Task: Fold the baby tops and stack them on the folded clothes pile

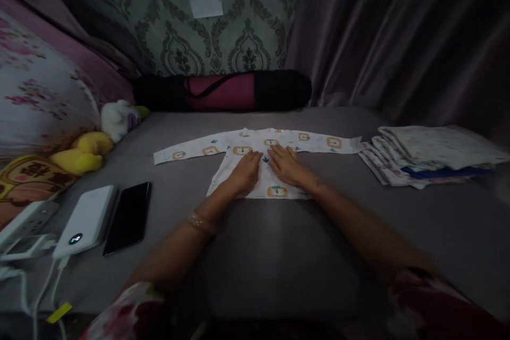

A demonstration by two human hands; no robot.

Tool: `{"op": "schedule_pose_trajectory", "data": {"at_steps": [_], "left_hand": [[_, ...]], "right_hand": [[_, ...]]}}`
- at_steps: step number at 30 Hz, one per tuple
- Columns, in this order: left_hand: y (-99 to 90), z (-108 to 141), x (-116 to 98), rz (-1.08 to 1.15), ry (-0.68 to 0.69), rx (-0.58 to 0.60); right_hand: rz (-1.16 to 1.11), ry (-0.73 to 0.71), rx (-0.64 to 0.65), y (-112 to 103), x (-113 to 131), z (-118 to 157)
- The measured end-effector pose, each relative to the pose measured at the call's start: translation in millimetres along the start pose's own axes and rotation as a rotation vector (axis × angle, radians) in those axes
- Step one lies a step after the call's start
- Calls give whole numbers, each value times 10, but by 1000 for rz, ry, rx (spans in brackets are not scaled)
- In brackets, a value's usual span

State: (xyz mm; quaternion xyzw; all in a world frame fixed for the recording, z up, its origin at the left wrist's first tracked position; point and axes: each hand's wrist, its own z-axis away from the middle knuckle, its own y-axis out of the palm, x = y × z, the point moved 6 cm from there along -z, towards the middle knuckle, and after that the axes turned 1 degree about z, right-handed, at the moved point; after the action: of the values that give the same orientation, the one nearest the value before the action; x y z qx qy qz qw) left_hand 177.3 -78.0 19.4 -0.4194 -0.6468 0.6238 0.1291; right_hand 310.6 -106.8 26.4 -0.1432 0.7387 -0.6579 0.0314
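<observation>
A small white long-sleeved shirt (277, 180) with yellow and green prints lies spread out on the grey bed surface, both sleeves stretched to the sides and its hem towards me. My left hand (247, 171) rests flat on the middle of the shirt, fingers extended. Beside it, my right hand (287, 163) also lies flat on the chest area, its fingers pointing forward. Neither hand grips the cloth. The palms cover part of the print.
On the right sits a stack of folded clothes (434, 151), touching or nearly touching the sleeve end. A black and pink rolled bag (221, 91) lies along the wall. To the left are a phone (128, 218), a white power bank (85, 220) with cables, a power strip (30, 223) and plush toys (82, 154).
</observation>
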Motion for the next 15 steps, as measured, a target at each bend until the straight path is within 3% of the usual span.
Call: {"op": "schedule_pose_trajectory", "data": {"at_steps": [2, 5, 10, 12, 13, 15], "left_hand": [[156, -62, -17, -40, -57, 75], [204, -44, 19, -104, -72, 169], [40, -176, -45, -163, -129, 237], [32, -309, -155, -189, -184, 223], [49, -382, -241, -179, -184, 198], [125, -519, -455, -104, -126, 128]], "right_hand": [[-1, 27, 63, 181, 47, -44], [-46, 6, 120, 286, 164, 187], [-354, -258, 261, 51, 365, 670], [-481, -257, 320, -61, 210, 641], [-485, -157, 288, -111, 30, 560], [-323, 112, 49, -263, -435, 367]]}}
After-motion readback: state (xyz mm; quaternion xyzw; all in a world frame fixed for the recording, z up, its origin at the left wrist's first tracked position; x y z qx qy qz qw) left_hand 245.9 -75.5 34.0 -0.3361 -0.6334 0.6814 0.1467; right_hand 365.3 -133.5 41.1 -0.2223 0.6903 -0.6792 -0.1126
